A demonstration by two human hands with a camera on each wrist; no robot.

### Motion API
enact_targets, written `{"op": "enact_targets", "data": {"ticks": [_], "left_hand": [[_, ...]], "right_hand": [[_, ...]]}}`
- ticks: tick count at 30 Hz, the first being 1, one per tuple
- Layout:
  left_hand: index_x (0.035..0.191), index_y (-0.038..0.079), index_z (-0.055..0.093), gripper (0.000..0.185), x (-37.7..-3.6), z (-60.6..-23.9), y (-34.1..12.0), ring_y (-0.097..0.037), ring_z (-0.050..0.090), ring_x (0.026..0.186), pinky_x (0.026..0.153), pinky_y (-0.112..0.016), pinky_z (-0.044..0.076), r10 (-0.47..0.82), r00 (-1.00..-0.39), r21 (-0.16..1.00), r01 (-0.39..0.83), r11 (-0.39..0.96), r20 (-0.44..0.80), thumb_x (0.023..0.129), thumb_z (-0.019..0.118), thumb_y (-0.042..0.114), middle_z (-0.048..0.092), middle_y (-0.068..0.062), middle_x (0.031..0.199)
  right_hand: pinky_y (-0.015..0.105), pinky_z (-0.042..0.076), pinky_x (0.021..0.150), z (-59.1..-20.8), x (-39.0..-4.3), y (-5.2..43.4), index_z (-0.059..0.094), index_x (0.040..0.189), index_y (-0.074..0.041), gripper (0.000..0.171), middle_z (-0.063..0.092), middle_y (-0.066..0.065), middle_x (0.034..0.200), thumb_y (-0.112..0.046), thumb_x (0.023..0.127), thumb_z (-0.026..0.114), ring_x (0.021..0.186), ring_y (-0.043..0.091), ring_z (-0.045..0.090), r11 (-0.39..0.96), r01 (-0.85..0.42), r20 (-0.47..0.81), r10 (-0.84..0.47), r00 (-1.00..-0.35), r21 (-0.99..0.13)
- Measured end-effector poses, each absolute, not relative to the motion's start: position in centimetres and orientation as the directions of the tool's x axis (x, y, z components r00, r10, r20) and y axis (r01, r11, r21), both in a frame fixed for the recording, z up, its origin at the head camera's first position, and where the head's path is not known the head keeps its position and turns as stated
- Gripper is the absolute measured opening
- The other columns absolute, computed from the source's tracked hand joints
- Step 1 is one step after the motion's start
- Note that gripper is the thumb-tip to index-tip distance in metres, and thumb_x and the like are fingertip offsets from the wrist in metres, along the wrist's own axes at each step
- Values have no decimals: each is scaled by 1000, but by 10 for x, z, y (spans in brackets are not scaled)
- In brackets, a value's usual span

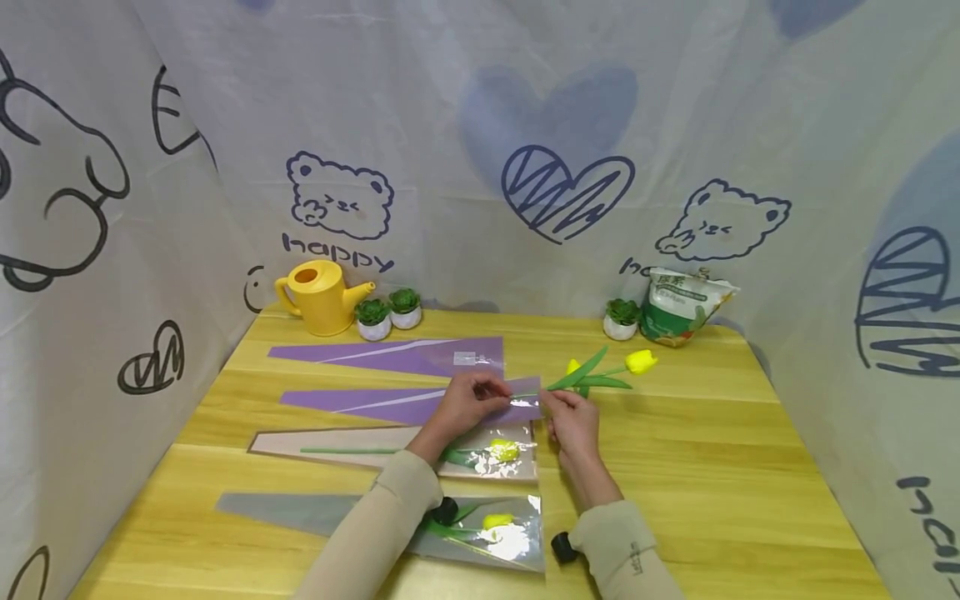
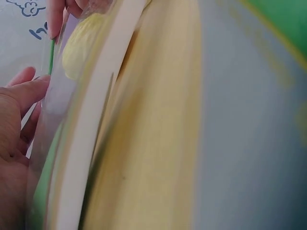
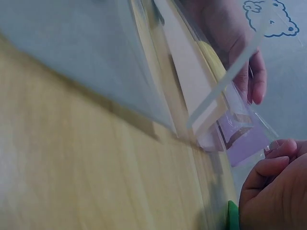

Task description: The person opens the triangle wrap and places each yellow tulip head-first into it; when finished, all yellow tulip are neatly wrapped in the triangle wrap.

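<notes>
A yellow tulip (image 1: 641,362) with green leaves points right in the head view, its thin stem (image 2: 51,57) running left over a purple flower sleeve (image 1: 397,405) with a clear front. My right hand (image 1: 576,425) pinches the stem close to the leaves, at the sleeve's right end. Farther left, my left hand (image 1: 471,404) pinches the stem near its tip, above the same sleeve. A second yellow bud (image 1: 573,367) shows behind the leaves. Another purple sleeve (image 1: 397,352) lies behind. Nearer me, a pale pink sleeve (image 1: 352,439) and a grey sleeve (image 1: 292,508) each contain a yellow tulip.
Along the table's back edge stand a yellow watering can (image 1: 321,300), two small potted succulents (image 1: 405,308) and, at the right, another succulent (image 1: 621,318) beside a green-and-white bag (image 1: 678,307). A printed cloth (image 1: 450,167) hangs round the wooden table (image 1: 712,475).
</notes>
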State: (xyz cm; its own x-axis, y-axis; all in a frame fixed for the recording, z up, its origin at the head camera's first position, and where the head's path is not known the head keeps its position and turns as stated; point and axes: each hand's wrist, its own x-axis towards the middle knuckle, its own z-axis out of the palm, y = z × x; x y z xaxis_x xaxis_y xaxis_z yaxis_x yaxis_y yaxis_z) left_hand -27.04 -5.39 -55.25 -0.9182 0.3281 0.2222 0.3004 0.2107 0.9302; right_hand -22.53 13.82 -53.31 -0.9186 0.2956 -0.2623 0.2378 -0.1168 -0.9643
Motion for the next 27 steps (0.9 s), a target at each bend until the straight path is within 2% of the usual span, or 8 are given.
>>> {"op": "enact_targets", "data": {"ticks": [13,18,27], "left_hand": [[94,4,78,9,-273,-559,-56,-5,64,71,66,-20,52,354,-910,918,312,247,214,86,82,3,76,-13,88],[93,4,78,9,-274,-562,-56,-5,62,69,64,-19,50,362,-905,907,328,263,223,86,82,2,76,-13,86],[93,6,79,8,-274,-565,-56,-6,62,70,64,-19,50,349,-916,911,302,281,196,86,83,5,75,-11,85]], "right_hand": [[19,39,42,-544,-221,137,73,114,7,25,58,1,67,-9,95,73,46,7,46,-88,282,-296,270,-916,-955],[18,40,41,-545,-218,136,74,114,5,23,62,3,74,-10,96,73,46,7,47,-57,275,-280,261,-924,-960],[18,38,39,-546,-218,137,74,115,5,25,58,0,69,-8,95,73,44,5,46,-70,272,-280,255,-925,-960]]}}
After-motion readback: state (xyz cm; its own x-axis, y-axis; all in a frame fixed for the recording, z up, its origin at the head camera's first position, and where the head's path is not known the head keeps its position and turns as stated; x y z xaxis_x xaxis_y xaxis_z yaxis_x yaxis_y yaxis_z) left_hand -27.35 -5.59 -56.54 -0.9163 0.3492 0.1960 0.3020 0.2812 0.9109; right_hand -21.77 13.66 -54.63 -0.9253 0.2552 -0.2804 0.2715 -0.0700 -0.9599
